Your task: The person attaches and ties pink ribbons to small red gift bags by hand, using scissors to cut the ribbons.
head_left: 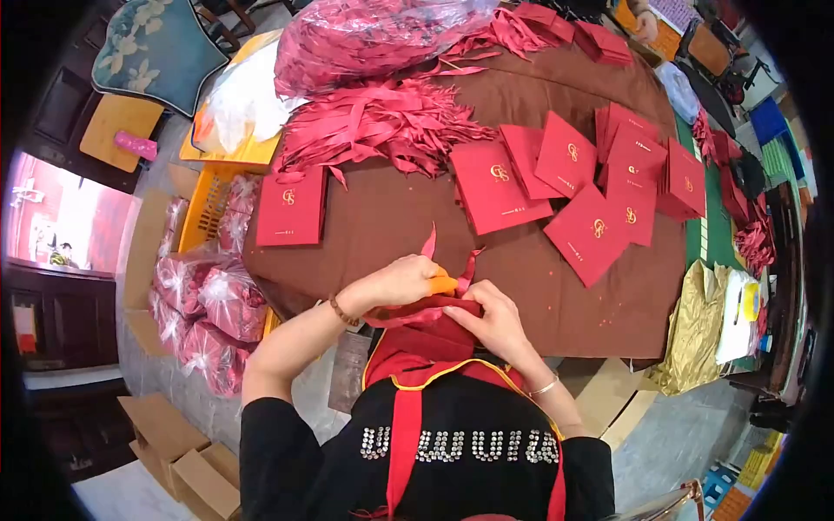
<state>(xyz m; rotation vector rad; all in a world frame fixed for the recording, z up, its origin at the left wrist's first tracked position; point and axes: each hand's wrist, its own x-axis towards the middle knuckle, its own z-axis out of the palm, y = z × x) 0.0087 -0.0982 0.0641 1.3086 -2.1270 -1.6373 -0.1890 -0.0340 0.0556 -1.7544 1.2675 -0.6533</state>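
Close to my body, at the table's near edge, is a dark red paper bag (434, 334) with red ribbon (466, 273) at its top. My left hand (395, 282) is closed around a small orange tool (445, 285) at the bag's upper edge; its working end is hidden. Against the other side of the bag, my right hand (491, 321) grips the rim between thumb and fingers. Beyond my hands, several flat red bags with gold lettering (586, 234) overlap on the right. A separate stack of red bags (291, 207) lies on the left.
A heap of red ribbons (382, 126) and a large plastic sack (373, 43) occupy the back of the brown-covered table (391, 208). Plastic-wrapped red bundles (217, 295) and a yellow crate (207, 208) stand at left. Another person's hand (645, 26) shows at the far right.
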